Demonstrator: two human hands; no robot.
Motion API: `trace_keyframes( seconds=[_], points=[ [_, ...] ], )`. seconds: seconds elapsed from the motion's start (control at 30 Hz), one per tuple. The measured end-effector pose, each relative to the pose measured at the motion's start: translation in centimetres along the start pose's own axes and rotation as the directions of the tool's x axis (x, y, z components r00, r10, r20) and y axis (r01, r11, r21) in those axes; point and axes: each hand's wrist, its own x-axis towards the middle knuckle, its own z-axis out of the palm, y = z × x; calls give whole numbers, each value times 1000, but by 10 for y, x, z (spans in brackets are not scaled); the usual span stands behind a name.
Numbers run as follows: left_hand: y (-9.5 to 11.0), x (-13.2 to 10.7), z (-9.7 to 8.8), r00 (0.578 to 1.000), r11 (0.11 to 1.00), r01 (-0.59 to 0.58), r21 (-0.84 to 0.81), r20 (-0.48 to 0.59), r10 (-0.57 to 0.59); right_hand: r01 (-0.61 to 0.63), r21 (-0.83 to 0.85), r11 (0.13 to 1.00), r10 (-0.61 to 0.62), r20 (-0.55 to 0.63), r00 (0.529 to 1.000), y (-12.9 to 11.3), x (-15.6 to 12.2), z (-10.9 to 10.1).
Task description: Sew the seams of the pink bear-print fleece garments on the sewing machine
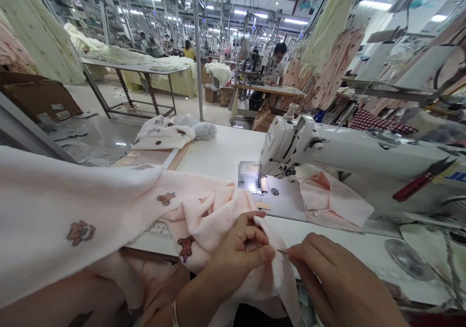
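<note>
A pale pink fleece fabric point(83, 205) printed with small brown bears drapes from the left across the white sewing table point(225, 152) and into my lap. My left hand point(240, 249) is closed, pinching a folded edge of this fabric at the table's front edge. My right hand point(335, 278) is closed just to the right of it, fingertips pinched on a thin dark tool or thread end that I cannot make out, touching the same fabric edge. The white sewing machine point(327, 147) stands behind on the right, its needle area beyond my hands.
A small pink fabric piece point(331, 198) lies under the machine arm. Red-handled snips point(422, 184) rest on the machine. A bundle of white bear fabric point(163, 133) sits at the table's far left. Other workers, tables and hanging garments fill the background.
</note>
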Motion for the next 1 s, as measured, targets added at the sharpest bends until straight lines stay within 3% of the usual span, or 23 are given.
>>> trace_keyframes(
  seconds=[0.27,0.5,1.0],
  points=[
    [-1,0,0,1000,1000,-12,-1,1,12,-28,14,999,28,18,999,1,0,4],
    [-1,-1,1,1000,1000,-21,-8,-6,21,-130,254,959,125,33,992,-1,1,4],
    [-1,-1,1,1000,1000,-4,22,-21,5,-41,0,999,41,-5,999,0,-3,5]
  ],
)
